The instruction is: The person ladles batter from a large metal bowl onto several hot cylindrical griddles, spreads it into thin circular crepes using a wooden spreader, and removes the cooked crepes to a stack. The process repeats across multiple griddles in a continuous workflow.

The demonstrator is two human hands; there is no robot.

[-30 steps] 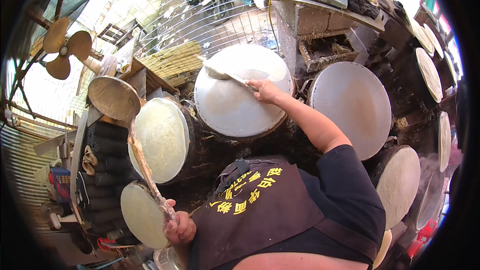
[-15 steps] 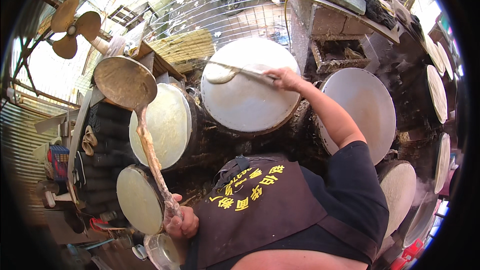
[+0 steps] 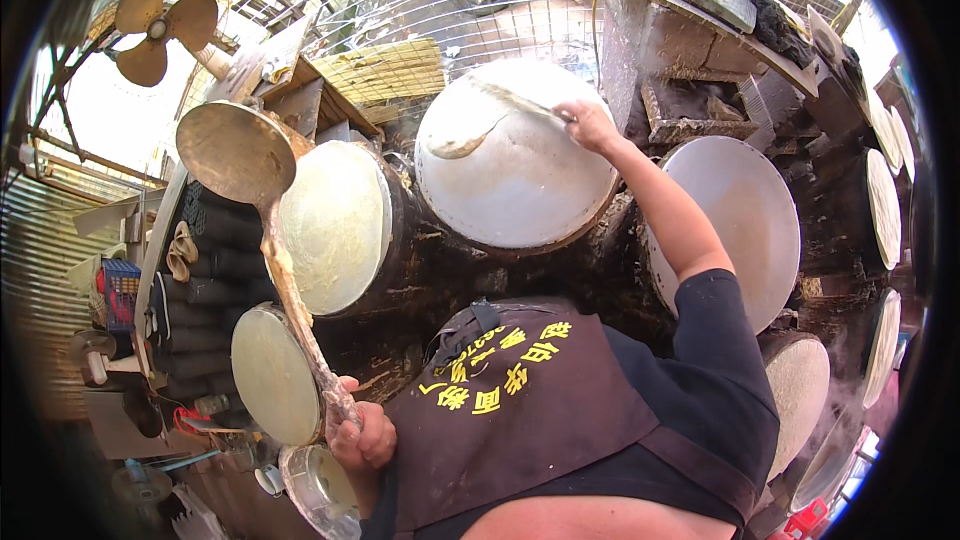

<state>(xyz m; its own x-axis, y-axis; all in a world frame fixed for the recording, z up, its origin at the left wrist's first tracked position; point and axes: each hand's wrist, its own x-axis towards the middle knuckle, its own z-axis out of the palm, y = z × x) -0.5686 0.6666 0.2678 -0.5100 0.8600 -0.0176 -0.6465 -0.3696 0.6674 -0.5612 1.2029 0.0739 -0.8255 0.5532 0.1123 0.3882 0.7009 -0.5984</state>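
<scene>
My left hand (image 3: 365,435), low at centre-left, is closed round the crusted handle of a long ladle, whose metal bowl (image 3: 235,155) is raised beside the left griddle (image 3: 330,230), coated with pale yellowish batter. My right hand (image 3: 585,125) grips a thin flat spreader (image 3: 520,100) on the round central griddle (image 3: 515,205). A pale patch of batter (image 3: 462,143) lies on that griddle, left of my fingers. The spreader's far end is faint against the white surface. A greyish griddle (image 3: 725,240) stands beside my right arm.
More round griddles (image 3: 270,380) (image 3: 798,400) ring me on both sides, with faint steam at lower right. A clear container (image 3: 322,500) of pale liquid sits lower left. A fan (image 3: 157,28) hangs upper left. A cluttered shelf (image 3: 705,0) with a hanging cord is at upper right, beside wire mesh.
My right hand and spreader have moved up and rightward across the central griddle, and the batter patch's outline has changed. The view has shifted slightly; my left hand still holds the ladle.
</scene>
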